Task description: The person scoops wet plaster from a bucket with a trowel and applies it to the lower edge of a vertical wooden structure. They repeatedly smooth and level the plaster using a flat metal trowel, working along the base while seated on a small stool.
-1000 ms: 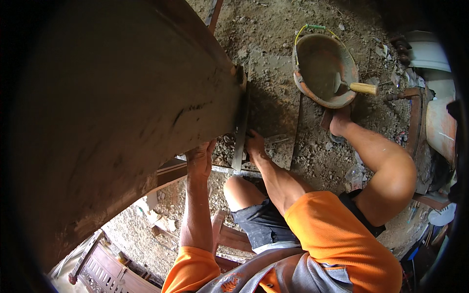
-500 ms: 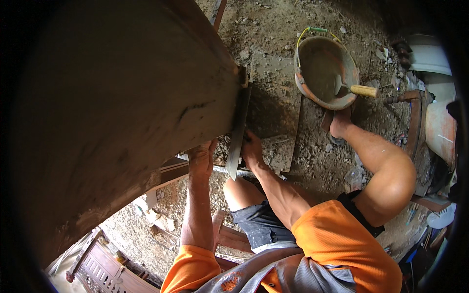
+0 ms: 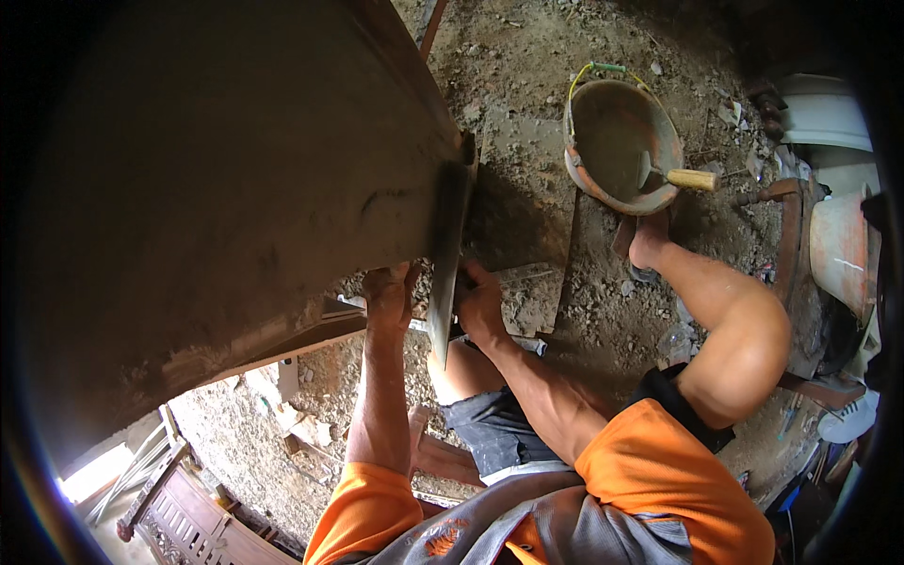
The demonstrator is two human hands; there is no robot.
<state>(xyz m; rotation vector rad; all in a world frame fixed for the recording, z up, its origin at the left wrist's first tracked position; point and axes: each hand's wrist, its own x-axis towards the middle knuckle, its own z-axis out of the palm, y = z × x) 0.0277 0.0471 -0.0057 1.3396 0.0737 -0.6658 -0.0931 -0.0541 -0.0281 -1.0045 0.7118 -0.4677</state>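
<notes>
A large grey-brown plastered wall face (image 3: 235, 217) fills the left side. Against its right edge lies a long, flat float-like board (image 3: 446, 273), seen nearly edge-on, its pale lower tip close to my knee. My right hand (image 3: 482, 306) is closed on it from the right; the handle, if there is one, is hidden. At the plastered face's lower edge is my left hand (image 3: 386, 299), beside the board with a gap between. Its fingers are partly hidden by shadow and the edge, so their grip is unclear.
A bucket (image 3: 571, 155) with grey mix stands ahead on the right, a wooden-handled trowel (image 3: 690, 179) resting in it. Rubble covers the ground. A flat panel (image 3: 527, 141) lies beyond my right hand. To the right are another tub (image 3: 838, 250) and wooden pieces; a slatted wooden piece (image 3: 193, 508) lies lower left.
The board has tilted, showing more of its face, and its lower tip has shifted slightly down and left. My right hand has moved slightly down with it; my left hand has barely moved.
</notes>
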